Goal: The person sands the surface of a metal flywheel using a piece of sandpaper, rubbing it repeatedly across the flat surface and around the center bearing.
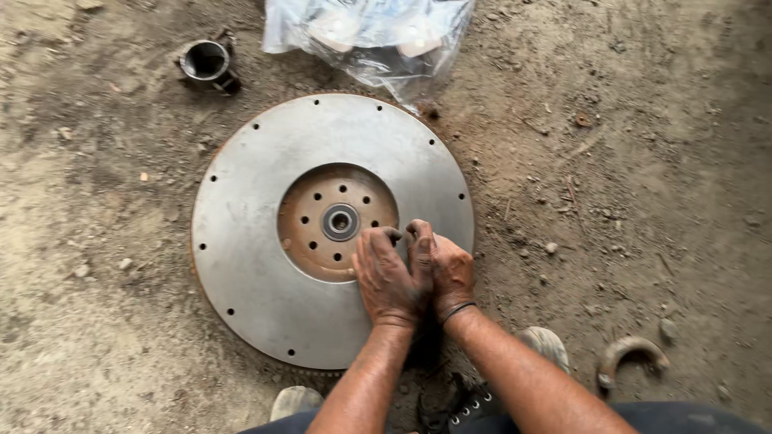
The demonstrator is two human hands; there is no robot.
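A large round steel flywheel (257, 201) lies flat on the dirt ground, with a rusty recessed centre ringed by bolt holes and a bearing (340, 222) in the middle. My left hand (388, 277) and my right hand (446, 269) rest side by side on the flywheel's near right part, at the edge of the rusty recess. Their fingers are curled together around something small that I cannot make out. A dark band sits on my right wrist.
A short metal sleeve (206, 62) lies on the ground at the far left. A clear plastic bag (370, 36) with parts lies beyond the flywheel. A curved rusty metal piece (631, 354) lies at the near right. My shoes (296, 400) are at the bottom.
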